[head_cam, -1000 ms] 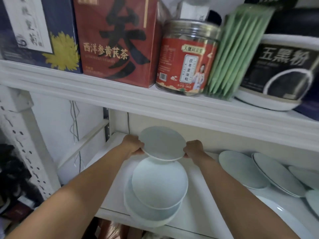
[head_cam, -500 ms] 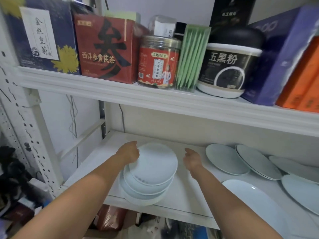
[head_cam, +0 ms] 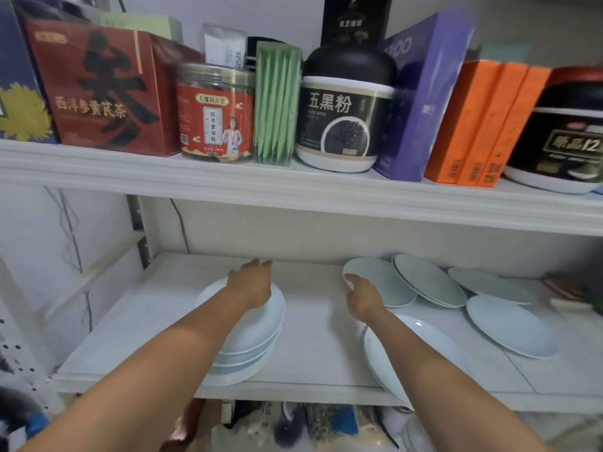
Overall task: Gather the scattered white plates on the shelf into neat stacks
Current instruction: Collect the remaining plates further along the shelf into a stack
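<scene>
A stack of several white plates (head_cam: 257,334) stands at the left front of the lower shelf (head_cam: 313,321). My left hand (head_cam: 250,283) hovers over the stack's far edge, fingers stretched forward, holding nothing. My right hand (head_cam: 363,296) reaches to the near-left rim of a loose white plate (head_cam: 381,280) at the back; its fingers seem to touch that rim. More loose plates lie to the right: an overlapping one (head_cam: 430,280), one at the far right back (head_cam: 496,285), one in front of it (head_cam: 510,324). A large plate (head_cam: 424,337) lies under my right forearm at the shelf's front.
The upper shelf (head_cam: 293,187) hangs low over the plates and carries boxes, a red-labelled jar (head_cam: 215,112) and a black tub (head_cam: 342,109). A white wall and a metal upright (head_cam: 138,223) close the left side. Clutter lies below the shelf.
The plate held in both hands has gone down onto the left stack. Both hands let go; my right hand moved right to the loose plate, and my left hand lifted forward off the stack.
</scene>
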